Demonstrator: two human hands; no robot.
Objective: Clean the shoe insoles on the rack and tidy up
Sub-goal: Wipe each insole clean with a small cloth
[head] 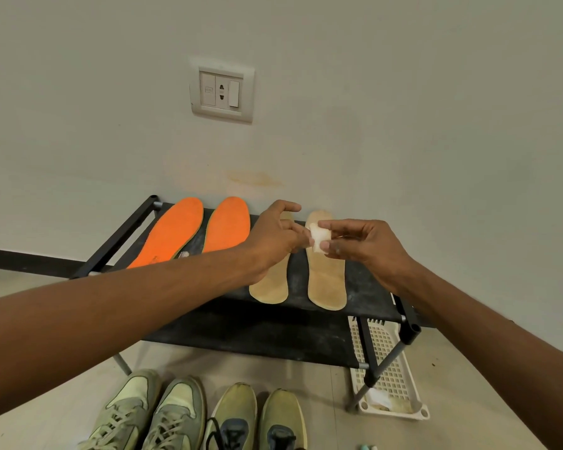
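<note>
Two orange insoles (173,235) (226,224) lie on the left of the black shoe rack's (267,332) top shelf. Two tan insoles (272,287) (327,280) lie on its right. Above the tan pair, my right hand (368,246) pinches a small white wad (319,238) between thumb and fingers. My left hand (275,237) reaches in from the left, and its fingertips touch the same wad. A small whitish scrap (184,254) sits between the orange insoles near their heels.
The rack stands against a pale wall with a socket plate (221,90). Two pairs of greenish sneakers (150,414) (260,417) stand on the floor in front. A white perforated plastic basket (390,371) lies on the floor under the rack's right end.
</note>
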